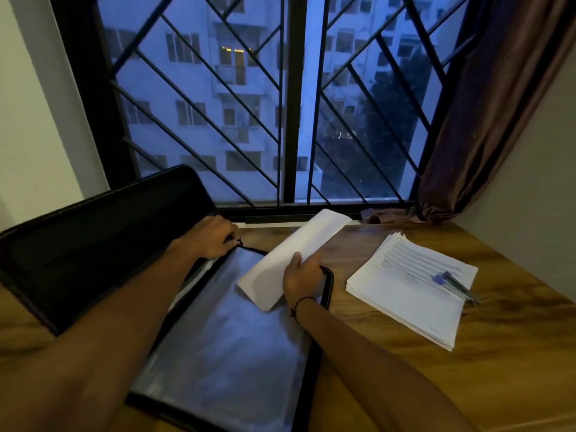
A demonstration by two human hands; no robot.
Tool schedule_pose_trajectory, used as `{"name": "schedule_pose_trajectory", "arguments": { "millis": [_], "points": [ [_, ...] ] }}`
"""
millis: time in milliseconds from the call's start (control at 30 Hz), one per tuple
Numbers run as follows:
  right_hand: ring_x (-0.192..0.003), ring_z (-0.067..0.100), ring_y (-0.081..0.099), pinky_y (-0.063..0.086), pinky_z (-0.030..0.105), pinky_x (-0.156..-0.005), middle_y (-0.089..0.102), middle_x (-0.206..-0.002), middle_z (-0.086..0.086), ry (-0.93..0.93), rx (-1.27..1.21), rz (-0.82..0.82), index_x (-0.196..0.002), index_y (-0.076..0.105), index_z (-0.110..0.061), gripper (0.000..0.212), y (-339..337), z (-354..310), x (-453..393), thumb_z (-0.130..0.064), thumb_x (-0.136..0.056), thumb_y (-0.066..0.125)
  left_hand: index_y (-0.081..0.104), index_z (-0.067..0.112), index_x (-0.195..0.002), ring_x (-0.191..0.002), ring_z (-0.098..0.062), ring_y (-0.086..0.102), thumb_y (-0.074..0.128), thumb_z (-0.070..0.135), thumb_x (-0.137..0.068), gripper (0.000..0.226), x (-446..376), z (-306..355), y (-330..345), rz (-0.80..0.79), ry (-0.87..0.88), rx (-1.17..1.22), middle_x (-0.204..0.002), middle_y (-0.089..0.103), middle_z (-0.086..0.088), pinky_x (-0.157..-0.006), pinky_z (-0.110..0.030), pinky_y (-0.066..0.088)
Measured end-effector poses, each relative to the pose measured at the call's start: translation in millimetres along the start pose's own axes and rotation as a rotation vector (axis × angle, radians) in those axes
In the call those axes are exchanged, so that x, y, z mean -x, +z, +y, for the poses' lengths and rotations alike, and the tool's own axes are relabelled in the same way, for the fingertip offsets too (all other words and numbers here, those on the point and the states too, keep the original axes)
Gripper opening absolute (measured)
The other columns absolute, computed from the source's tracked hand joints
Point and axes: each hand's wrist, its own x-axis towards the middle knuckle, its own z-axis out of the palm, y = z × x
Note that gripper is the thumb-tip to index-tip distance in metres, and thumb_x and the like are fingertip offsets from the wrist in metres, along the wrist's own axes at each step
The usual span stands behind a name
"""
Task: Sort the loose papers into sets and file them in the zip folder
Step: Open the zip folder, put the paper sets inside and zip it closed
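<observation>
Folder: black zip folder (103,244) lying open on the wooden desk (514,353), lid raised to the left, clear sleeves (224,353) exposed.
Paper set: white sheets (293,254) bent into a curve, angled over the sleeves' far right corner.
Right hand: right hand (300,279) curled round the near end of the bent sheets, thumb on top.
Left hand: left hand (215,236), left of that grip, fingers pinching the sleeves' far edge.
Loose stack: printed papers (405,291) right of the grip, well apart, two pens (456,283) resting on top.
</observation>
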Motion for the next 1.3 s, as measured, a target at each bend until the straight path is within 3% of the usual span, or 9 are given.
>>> {"name": "schedule_pose_trajectory", "arguments": {
  "millis": [267,433,533,667,767,867,1000,1133,1300],
  "points": [
    [-0.108,0.037,0.064,0.048,0.031,-0.08,0.063,-0.122,0.021,-0.045,0.009,-0.073,-0.128,0.049,0.003,0.032,11.0,6.2,-29.9,-0.018,-0.104,0.052,0.065,0.026,-0.128,-0.122,-0.023,0.057,0.059,0.038,-0.098,0.033,32.0,-35.3,25.6,-0.042,-0.007,0.019,-0.135,0.062,0.003,-0.099,-0.036,0.043],
    [-0.111,0.038,0.064,0.056,0.042,-0.087,0.063,-0.126,0.023,-0.074,0.009,-0.13,-0.131,0.048,0.002,0.037,10.2,11.4,-50.3,-0.021,-0.103,0.054,0.048,0.034,-0.145,-0.135,-0.027,0.047,0.025,0.07,-0.089,0.07,44.4,-41.7,39.6,-0.101,-0.079,0.025,-0.155,0.045,0.004,-0.109,-0.044,0.039],
    [-0.111,0.037,0.064,0.055,0.041,-0.087,0.064,-0.124,0.022,-0.065,0.007,-0.159,-0.13,0.051,0.003,0.036,11.2,15.5,-65.0,-0.021,-0.102,0.055,0.043,0.034,-0.149,-0.14,-0.027,0.038,0.019,0.073,-0.09,0.075,57.7,-31.5,47.7,-0.098,-0.151,0.063,-0.161,0.032,0.005,-0.113,-0.049,0.033],
    [-0.112,0.038,0.063,0.054,0.042,-0.092,0.065,-0.124,0.023,-0.056,-0.011,-0.188,-0.126,0.055,0.005,0.035,11.4,18.9,-84.5,-0.021,-0.102,0.057,0.037,0.038,-0.151,-0.147,-0.028,0.024,0.033,0.061,-0.103,0.053,58.2,-20.3,57.3,-0.14,-0.254,0.097,-0.159,0.029,0.002,-0.113,-0.061,0.026],
    [-0.113,0.037,0.063,0.053,0.047,-0.097,0.064,-0.126,0.021,-0.045,-0.042,-0.203,-0.128,0.054,0.002,0.036,12.6,23.2,-91.2,-0.022,-0.102,0.058,0.033,0.047,-0.149,-0.144,-0.031,0.029,0.029,0.071,-0.099,0.056,46.8,-13.4,55.5,-0.154,-0.294,0.098,-0.154,0.036,-0.002,-0.11,-0.067,0.022],
    [-0.113,0.034,0.063,0.053,0.054,-0.099,0.065,-0.126,0.018,-0.043,-0.072,-0.215,-0.13,0.053,-0.003,0.037,15.5,28.7,-96.5,-0.024,-0.101,0.059,0.03,0.045,-0.152,-0.138,-0.033,0.038,0.034,0.079,-0.092,0.069,36.7,-6.2,58.3,-0.019,-0.229,0.04,-0.149,0.045,-0.009,-0.11,-0.06,0.027],
    [-0.114,0.033,0.063,0.053,0.052,-0.1,0.065,-0.127,0.016,-0.052,-0.09,-0.233,-0.133,0.052,-0.004,0.037,15.6,29.8,-100.2,-0.022,-0.102,0.058,0.034,0.023,-0.152,-0.132,-0.03,0.047,0.046,0.076,-0.091,0.082,29.2,-10.1,65.0,0.119,-0.11,0.104,-0.147,0.05,-0.006,-0.108,-0.05,0.034],
    [-0.112,0.03,0.064,0.054,0.052,-0.099,0.066,-0.126,0.012,-0.051,-0.122,-0.247,-0.134,0.052,-0.009,0.036,17.4,34.8,-107.2,-0.022,-0.101,0.059,0.047,0.038,-0.139,-0.12,-0.023,0.043,0.046,0.076,-0.089,0.063,21.4,-22.7,80.0,0.16,-0.007,0.191,-0.127,0.044,0.002,-0.1,-0.05,0.036],
    [-0.11,0.028,0.065,0.054,0.047,-0.097,0.066,-0.125,0.013,0.015,-0.247,-0.207,-0.137,0.053,-0.005,0.037,17.1,36.9,-113.1,-0.014,-0.101,0.059,0.065,0.038,-0.13,-0.122,-0.013,0.041,0.045,0.085,-0.079,0.073,7.2,-11.6,81.0,0.126,0.035,0.307,-0.127,0.049,0.01,-0.1,-0.042,0.03]
  ]
}}
